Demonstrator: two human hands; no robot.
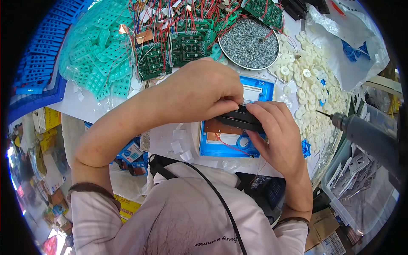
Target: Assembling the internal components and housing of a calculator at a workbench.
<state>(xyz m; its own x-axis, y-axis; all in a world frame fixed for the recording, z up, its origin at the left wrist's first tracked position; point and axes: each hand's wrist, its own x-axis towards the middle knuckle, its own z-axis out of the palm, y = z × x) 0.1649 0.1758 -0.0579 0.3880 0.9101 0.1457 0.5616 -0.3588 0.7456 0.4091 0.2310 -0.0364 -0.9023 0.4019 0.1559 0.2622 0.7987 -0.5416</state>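
Note:
A blue plastic housing (pixel 207 148) lies on the table in front of me. Inside it show a brown circuit board (pixel 222 128), a thin red wire and a round opening. Above the housing, a long black plastic part (pixel 239 121) is gripped between both hands. The fingers of my left hand (pixel 208 87) are curled and pinch its upper side, hiding what lies under them. My right hand (pixel 276 134) holds its right end, thumb below and fingers on top.
Behind my hands lie green circuit boards (pixel 191 40) with red wires and a round dish of small screws (pixel 250 44). Teal button pads (pixel 100 55) heap at left, white round parts (pixel 308 72) at right. A dark electric screwdriver (pixel 361 129) points in from the right, above a clear bin (pixel 355 216).

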